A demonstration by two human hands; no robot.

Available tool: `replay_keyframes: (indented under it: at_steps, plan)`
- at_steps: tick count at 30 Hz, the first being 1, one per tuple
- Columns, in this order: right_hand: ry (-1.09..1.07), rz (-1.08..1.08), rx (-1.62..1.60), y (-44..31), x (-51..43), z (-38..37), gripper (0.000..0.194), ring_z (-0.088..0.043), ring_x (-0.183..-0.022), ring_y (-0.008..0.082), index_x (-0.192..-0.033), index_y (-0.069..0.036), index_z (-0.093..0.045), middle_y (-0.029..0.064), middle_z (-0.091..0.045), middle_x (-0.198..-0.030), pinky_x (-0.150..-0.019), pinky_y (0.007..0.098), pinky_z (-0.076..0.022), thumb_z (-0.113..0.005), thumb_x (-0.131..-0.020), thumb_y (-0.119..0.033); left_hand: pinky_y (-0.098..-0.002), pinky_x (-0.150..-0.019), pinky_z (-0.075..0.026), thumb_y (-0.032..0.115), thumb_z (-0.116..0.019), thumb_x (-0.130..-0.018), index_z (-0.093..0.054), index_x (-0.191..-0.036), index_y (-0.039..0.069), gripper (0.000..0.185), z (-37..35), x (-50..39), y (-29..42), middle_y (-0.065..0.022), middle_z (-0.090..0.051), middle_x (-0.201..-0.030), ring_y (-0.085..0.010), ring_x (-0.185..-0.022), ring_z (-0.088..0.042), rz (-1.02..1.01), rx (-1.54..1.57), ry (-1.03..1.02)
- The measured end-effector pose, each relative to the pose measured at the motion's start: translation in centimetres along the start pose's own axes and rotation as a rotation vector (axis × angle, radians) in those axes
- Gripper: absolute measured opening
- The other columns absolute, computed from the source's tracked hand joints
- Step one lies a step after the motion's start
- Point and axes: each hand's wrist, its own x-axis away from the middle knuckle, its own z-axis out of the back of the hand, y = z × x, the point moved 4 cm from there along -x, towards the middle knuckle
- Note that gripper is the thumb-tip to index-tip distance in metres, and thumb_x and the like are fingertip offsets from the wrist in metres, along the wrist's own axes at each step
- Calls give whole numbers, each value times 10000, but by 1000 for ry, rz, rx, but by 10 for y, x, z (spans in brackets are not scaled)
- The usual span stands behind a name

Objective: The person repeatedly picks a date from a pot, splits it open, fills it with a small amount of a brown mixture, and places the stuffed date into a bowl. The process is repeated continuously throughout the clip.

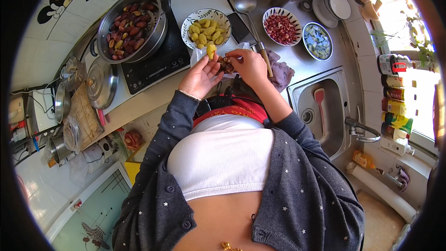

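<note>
My left hand (201, 76), palm up, holds a peeled yellow piece (211, 51) between thumb and fingers, just below a leaf-patterned bowl (186, 21) of similar yellow pieces. Beside it my right hand (248, 65) has thumb and index finger pinched together over a heap of brown-red peelings (226, 65) on a white plastic bag (198, 55); whether anything is between those fingertips cannot be told. Upper left, a steel steamer pot (101, 38) holds many red-brown, date-like fruits (134, 30), a few of them yellowish.
The pot stands on a black induction cooktop (153, 71). Right of my hands are a ladle (246, 4), a bowl of red chopped pieces (281, 30), a dish (317, 42), a purple cloth (281, 73) and a sink (334, 111). A pot lid (101, 83) lies left.
</note>
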Motion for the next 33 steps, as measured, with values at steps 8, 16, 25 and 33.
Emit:
replay_keyframes:
  at_steps: [8, 16, 25, 33]
  plan:
    - [44, 19, 95, 8, 0, -3, 182, -702, -846, 307, -961, -168, -789, 88, -739, -885, -755, 412, -559, -672, -842, -240, -420, -1057, -432, 300, -660, -981, -597, -1286, 170, 337, 1, 0, 1, 52, -664, -1198, -111, -1049, -568, -33, -58, 58]
    - [80, 107, 101, -8, 3, 6, 163, -670, -901, 309, -932, -162, -793, 71, -699, -918, -781, 428, -537, -733, -804, -242, -409, -1047, -429, 322, -653, -984, -594, -1280, 158, 344, 3, -2, -4, 49, -662, -1214, -117, -1078, -561, -26, -76, 79]
    - [-104, -68, -482, -12, -4, -8, 224, -713, -705, 142, -978, -20, -756, 77, -747, -853, -631, 287, -557, -754, -879, -221, -373, -956, -474, 323, -647, -993, -623, -1236, 170, 288, -2, 1, -4, 31, -667, -1150, -113, -1027, -595, -126, -220, 126]
    - [-155, -219, -905, -18, -1, -15, 223, -689, -690, 123, -1025, 65, -706, 80, -727, -841, -608, 256, -567, -724, -923, -132, -222, -828, -499, 171, -683, -974, -627, -1198, 95, 243, -25, 10, 5, -4, -681, -1082, -99, -945, -646, -551, -573, 126]
